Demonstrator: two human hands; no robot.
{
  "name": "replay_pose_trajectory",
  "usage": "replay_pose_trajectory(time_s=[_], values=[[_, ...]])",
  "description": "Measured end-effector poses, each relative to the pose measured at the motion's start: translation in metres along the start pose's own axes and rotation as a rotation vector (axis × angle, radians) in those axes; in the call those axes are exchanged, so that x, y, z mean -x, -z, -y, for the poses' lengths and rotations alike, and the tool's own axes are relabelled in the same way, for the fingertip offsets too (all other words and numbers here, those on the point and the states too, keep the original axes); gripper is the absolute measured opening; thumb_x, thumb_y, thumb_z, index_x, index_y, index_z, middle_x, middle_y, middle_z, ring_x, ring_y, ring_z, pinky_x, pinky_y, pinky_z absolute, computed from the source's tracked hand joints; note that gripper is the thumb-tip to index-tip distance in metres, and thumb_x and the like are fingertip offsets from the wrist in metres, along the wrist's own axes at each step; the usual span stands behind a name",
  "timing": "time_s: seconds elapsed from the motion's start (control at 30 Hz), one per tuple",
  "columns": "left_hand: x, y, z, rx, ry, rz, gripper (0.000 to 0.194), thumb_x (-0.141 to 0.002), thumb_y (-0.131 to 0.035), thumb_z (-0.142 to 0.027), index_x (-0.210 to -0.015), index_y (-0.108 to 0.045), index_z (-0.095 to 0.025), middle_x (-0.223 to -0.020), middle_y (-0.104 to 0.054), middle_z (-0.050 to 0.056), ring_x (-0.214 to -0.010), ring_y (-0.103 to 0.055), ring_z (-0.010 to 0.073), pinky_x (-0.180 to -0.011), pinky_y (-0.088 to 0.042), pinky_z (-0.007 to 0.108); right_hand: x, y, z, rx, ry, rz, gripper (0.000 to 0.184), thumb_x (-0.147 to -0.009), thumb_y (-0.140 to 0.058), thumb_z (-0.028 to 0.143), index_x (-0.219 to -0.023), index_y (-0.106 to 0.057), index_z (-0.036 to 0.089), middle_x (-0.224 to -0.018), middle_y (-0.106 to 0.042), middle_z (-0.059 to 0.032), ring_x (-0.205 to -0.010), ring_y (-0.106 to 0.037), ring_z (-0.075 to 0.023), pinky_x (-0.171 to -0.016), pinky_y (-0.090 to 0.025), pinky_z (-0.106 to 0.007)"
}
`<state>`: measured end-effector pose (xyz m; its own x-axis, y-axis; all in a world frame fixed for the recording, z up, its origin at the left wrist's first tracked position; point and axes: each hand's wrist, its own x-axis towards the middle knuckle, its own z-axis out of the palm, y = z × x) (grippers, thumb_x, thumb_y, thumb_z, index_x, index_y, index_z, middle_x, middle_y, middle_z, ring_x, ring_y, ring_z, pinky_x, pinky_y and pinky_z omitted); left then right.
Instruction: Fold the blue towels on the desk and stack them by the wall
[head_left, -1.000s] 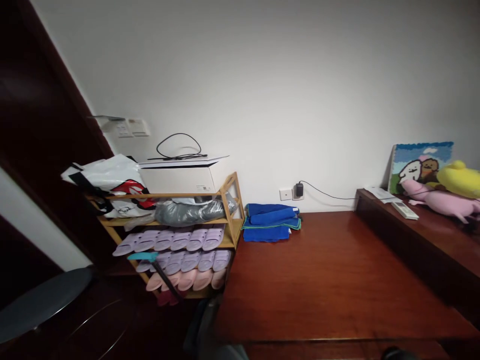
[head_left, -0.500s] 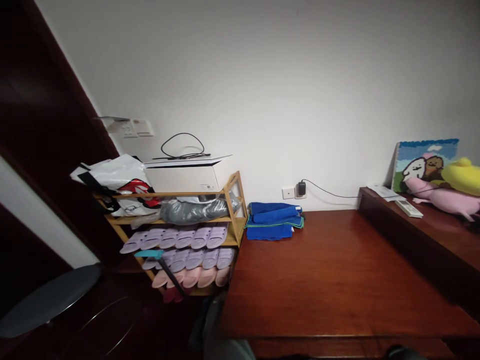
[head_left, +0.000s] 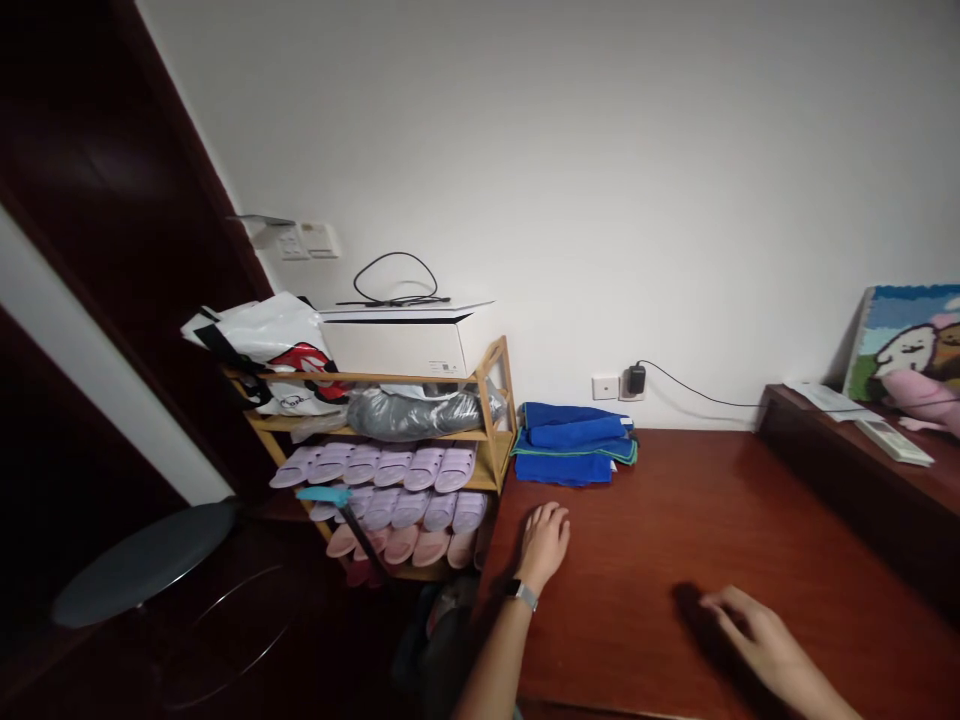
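Observation:
My left hand (head_left: pixel 546 545) reaches over the left part of the brown wooden table (head_left: pixel 675 520), with a watch (head_left: pixel 523 594) on its wrist. Its fingers are loosely bent and a little apart, holding nothing. The folded blue cloths (head_left: pixel 574 435) with green edging lie just beyond it, at the wall, and it does not touch them. Over the right part of the table is my right hand (head_left: pixel 754 630), casting a shadow. A gap shows between its thumb and bent fingers, with nothing visible in it.
Left of the table stands a wooden shoe rack (head_left: pixel 491 410) with lilac slippers (head_left: pixel 394 465), pink slippers, a white box (head_left: pixel 394 345) and a bag (head_left: pixel 274 335). A round stool (head_left: pixel 146 560) is farther left. A raised ledge on the right bears a remote control (head_left: pixel 894 440) and a pink plush toy (head_left: pixel 919 400).
Both my hands have come into view from below, over the table. The view has turned slightly left, so the rack and cloths appear farther right.

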<state>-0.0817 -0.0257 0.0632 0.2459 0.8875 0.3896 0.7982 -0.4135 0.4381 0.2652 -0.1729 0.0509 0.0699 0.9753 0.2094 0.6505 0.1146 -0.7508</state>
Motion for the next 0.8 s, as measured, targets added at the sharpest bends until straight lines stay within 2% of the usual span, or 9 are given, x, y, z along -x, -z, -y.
replay_pose_trajectory(time_s=[0.07,0.2,0.3,0.37,0.43,0.5,0.67,0.73,0.8], values=[[-0.009,-0.015,0.023,-0.102,0.017,-0.029,0.031,-0.097,-0.05,-0.018,-0.12,-0.07,-0.023,-0.127,-0.068,0.009,-0.123,-0.06,0.0261,-0.11,-0.047,0.046,-0.055,-0.042,0.015,0.04,0.101,0.163,0.039,-0.094,-0.046,0.05,-0.101,-0.077,0.026,-0.111,-0.076,-0.0103,-0.106,-0.071,-0.0265,-0.101,-0.054,-0.039],[-0.006,-0.043,0.043,-0.158,0.016,-0.069,0.035,-0.095,-0.05,-0.013,-0.123,-0.069,-0.022,-0.129,-0.068,0.009,-0.125,-0.059,0.0259,-0.112,-0.045,0.046,-0.154,-0.115,0.037,0.249,0.19,0.201,0.051,-0.093,-0.039,0.034,-0.132,-0.068,0.021,-0.141,-0.064,-0.0127,-0.129,-0.06,-0.0249,-0.114,-0.043,-0.039],[-0.005,-0.048,0.046,-0.136,0.038,-0.061,0.037,-0.093,-0.05,-0.012,-0.123,-0.068,-0.022,-0.129,-0.067,0.008,-0.124,-0.059,0.0263,-0.112,-0.044,0.046,-0.207,-0.152,0.046,0.453,0.215,0.223,0.06,-0.091,-0.042,0.029,-0.15,-0.054,0.023,-0.159,-0.048,-0.0093,-0.145,-0.045,-0.0264,-0.122,-0.032,-0.044],[-0.005,-0.046,0.047,-0.121,0.053,-0.045,0.038,-0.092,-0.049,-0.012,-0.124,-0.068,-0.023,-0.13,-0.067,0.008,-0.126,-0.058,0.0267,-0.113,-0.043,0.047,-0.227,-0.17,0.052,0.545,0.193,0.24,0.06,-0.094,-0.042,0.029,-0.153,-0.05,0.021,-0.162,-0.046,-0.0102,-0.148,-0.04,-0.0289,-0.124,-0.028,-0.047],[-0.005,-0.045,0.047,-0.115,0.064,-0.026,0.039,-0.092,-0.048,-0.013,-0.124,-0.068,-0.023,-0.13,-0.066,0.009,-0.127,-0.057,0.0273,-0.114,-0.042,0.047,-0.231,-0.185,0.061,0.588,0.158,0.216,0.056,-0.098,-0.04,0.027,-0.151,-0.052,0.016,-0.157,-0.051,-0.0146,-0.145,-0.044,-0.0316,-0.121,-0.032,-0.048],[-0.006,-0.044,0.047,-0.115,0.073,-0.018,0.038,-0.093,-0.048,-0.014,-0.125,-0.068,-0.024,-0.131,-0.066,0.009,-0.128,-0.056,0.0279,-0.114,-0.041,0.047,-0.219,-0.196,0.069,0.6,0.178,0.157,0.052,-0.098,-0.038,0.021,-0.145,-0.059,0.013,-0.146,-0.061,-0.0182,-0.135,-0.054,-0.0328,-0.116,-0.038,-0.047],[-0.012,-0.034,0.042,-0.078,0.065,-0.039,0.033,-0.101,-0.043,-0.023,-0.12,-0.07,-0.024,-0.127,-0.069,0.008,-0.122,-0.059,0.0273,-0.111,-0.043,0.047,-0.148,-0.204,0.08,0.556,0.245,0.12,0.048,-0.092,-0.039,0.005,-0.122,-0.074,0.019,-0.124,-0.071,-0.0154,-0.116,-0.065,-0.0297,-0.105,-0.047,-0.042],[-0.012,-0.026,0.035,-0.037,0.063,-0.034,0.035,-0.103,-0.039,-0.026,-0.111,-0.073,-0.023,-0.118,-0.072,0.008,-0.117,-0.062,0.027,-0.109,-0.044,0.047,-0.12,-0.199,0.081,0.43,0.205,0.125,0.046,-0.091,-0.038,0.006,-0.115,-0.076,0.019,-0.121,-0.073,-0.0155,-0.114,-0.067,-0.0287,-0.102,-0.05,-0.039],[-0.001,-0.022,0.024,0.031,0.122,-0.028,0.04,-0.104,-0.035,-0.029,-0.103,-0.074,-0.023,-0.11,-0.075,0.009,-0.113,-0.064,0.0275,-0.109,-0.045,0.049,-0.095,-0.19,0.083,0.188,0.164,0.113,0.039,-0.095,-0.042,0.018,-0.111,-0.077,0.019,-0.116,-0.075,-0.0144,-0.111,-0.069,-0.028,-0.101,-0.052,-0.038]])
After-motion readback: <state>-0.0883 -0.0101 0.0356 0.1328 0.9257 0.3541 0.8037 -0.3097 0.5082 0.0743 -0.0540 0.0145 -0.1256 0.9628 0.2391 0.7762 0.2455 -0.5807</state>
